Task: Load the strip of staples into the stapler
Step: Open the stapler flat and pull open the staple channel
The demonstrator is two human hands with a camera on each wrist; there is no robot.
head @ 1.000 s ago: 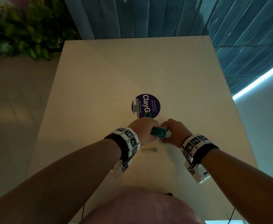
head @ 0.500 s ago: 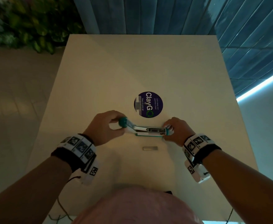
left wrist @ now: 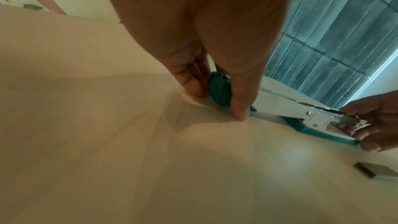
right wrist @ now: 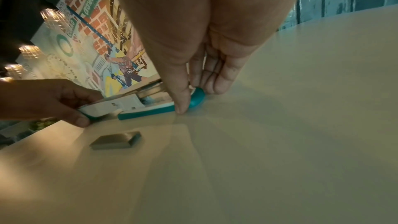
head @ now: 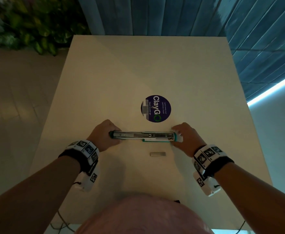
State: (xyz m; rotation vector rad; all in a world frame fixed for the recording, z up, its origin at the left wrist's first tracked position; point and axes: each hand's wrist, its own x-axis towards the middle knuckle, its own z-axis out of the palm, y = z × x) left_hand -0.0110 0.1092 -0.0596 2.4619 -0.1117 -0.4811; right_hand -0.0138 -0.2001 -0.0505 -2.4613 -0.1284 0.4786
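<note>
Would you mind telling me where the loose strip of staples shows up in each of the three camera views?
Head: strip of staples lies on the table, just nearer the person than the opened stapler.
Left wrist: at the lower right edge.
Right wrist: left of centre, below the left hand.
Shared landmark: the stapler's teal base.

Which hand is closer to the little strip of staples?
The right hand. The strip of staples lies just below the stapler's right half, farther from the left hand.

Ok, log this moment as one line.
stapler swung open flat | left hand holds top | right hand holds base | staple strip on table, unloaded
</note>
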